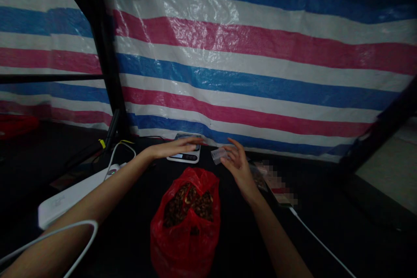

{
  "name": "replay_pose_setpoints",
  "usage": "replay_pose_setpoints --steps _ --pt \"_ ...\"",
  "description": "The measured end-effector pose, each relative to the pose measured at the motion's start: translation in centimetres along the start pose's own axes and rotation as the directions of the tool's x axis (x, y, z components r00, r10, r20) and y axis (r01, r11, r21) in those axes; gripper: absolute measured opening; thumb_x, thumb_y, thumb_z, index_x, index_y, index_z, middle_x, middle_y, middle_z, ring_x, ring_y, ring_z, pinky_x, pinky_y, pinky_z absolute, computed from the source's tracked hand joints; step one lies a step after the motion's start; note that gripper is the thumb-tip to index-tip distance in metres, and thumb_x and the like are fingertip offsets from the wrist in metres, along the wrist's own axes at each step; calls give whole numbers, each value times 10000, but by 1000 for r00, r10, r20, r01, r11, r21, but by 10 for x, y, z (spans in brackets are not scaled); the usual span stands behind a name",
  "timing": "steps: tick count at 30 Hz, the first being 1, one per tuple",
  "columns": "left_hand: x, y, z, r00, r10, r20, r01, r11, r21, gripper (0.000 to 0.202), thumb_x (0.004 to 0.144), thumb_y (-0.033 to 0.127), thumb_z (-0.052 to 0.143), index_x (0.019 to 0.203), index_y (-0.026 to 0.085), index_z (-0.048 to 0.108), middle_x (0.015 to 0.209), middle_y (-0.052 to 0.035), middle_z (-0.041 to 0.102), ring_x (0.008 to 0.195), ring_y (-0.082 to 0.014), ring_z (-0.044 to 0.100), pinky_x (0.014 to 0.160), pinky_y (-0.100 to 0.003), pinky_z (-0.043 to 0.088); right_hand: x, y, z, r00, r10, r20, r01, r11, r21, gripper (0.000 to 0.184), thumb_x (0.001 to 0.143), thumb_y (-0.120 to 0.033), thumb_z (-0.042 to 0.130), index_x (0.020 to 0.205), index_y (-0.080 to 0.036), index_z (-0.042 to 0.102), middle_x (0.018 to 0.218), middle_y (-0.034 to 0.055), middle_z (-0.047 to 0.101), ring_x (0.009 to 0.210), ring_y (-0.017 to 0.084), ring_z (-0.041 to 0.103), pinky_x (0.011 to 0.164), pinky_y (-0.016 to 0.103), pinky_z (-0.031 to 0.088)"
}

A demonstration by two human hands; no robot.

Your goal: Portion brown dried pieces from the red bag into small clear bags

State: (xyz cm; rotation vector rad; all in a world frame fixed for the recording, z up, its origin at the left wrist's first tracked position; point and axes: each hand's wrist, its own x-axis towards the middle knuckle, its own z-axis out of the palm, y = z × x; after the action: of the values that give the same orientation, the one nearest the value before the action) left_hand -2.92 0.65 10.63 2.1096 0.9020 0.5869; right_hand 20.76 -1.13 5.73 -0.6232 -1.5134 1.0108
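My left hand [177, 147] reaches forward with its fingers stretched out flat over a small digital scale [185, 157] at the foot of the striped tarp. My right hand [237, 163] is raised beside it, fingers curled around a small clear plastic container [219, 155] held just right of the scale. Between my forearms, nearer to me, sits an open red plastic bag [185, 221] filled with brown dried pieces [188, 202].
A striped red, white and blue tarp [260, 74] hangs behind the dark table. A white power strip [70, 200] with cables lies at the left. Black frame poles [104, 52] stand at the left. Flat packets [275, 182] and a white cable [321, 241] lie at the right.
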Motion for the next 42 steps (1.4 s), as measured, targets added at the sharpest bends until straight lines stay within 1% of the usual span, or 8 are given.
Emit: replay_pose_setpoints --steps 5,11,20,28,32,34,39,42 --pt "-39 5 42 998 10 67 -18 993 117 584 705 378 613 1235 212 432 1270 -55 459 1152 -219 416 987 -296 277 -8 -14 7 931 74 357 -76 997 -7 298 702 -288 640 987 -227 582 1022 31 560 946 150 535 801 266 424" --pt "-28 -32 82 986 37 -160 -69 978 -199 280 820 261 418 1004 158 602 1036 -45 606 953 -190 537 882 -286 375 -23 -12 19 647 326 690 -373 924 -86 357 637 -261 694 954 -152 574 933 59 631 880 174 596 807 320 445" --pt "-24 -56 105 810 -341 -477 32 838 -544 253 695 236 489 888 143 623 876 -43 657 879 -221 574 823 -316 417 -24 -1 13 744 373 553 -118 890 -441 354 637 -163 672 982 -223 624 1002 41 584 903 180 572 779 304 461" --pt "-79 5 121 521 -600 -607 93 747 -658 394 694 322 567 1067 207 514 1189 -65 508 1133 -228 438 971 -367 316 -29 -2 27 758 292 583 87 841 -534 331 655 -67 625 943 -230 623 962 8 594 894 158 545 761 259 422" --pt "-117 15 158 246 -658 -712 25 739 -674 387 717 328 538 1088 224 506 1257 -42 459 1221 -227 341 1023 -372 264 -35 -4 39 759 241 605 155 836 -527 322 666 -42 599 932 -224 609 950 -4 601 917 145 532 823 256 383" --pt "-122 11 179 169 -659 -733 -32 739 -673 384 701 340 555 1062 215 530 1233 -50 487 1214 -248 353 1019 -371 285 -38 -8 43 746 238 622 165 839 -519 335 667 -24 574 935 -222 607 944 -8 603 903 135 536 814 242 385" --pt "-90 18 197 132 -603 -787 -141 774 -617 469 735 368 530 1164 194 457 1296 -57 418 1224 -253 337 1024 -352 292 -45 -14 50 697 218 683 164 879 -447 481 637 70 408 961 -224 609 979 -10 607 930 104 536 854 218 373" --pt "-63 25 185 209 -567 -797 -157 785 -599 456 801 377 447 1221 217 369 1332 -43 350 1234 -205 319 1025 -322 284 -44 -4 47 748 226 624 116 881 -458 496 615 66 378 952 -210 615 978 11 610 930 116 542 832 234 399"
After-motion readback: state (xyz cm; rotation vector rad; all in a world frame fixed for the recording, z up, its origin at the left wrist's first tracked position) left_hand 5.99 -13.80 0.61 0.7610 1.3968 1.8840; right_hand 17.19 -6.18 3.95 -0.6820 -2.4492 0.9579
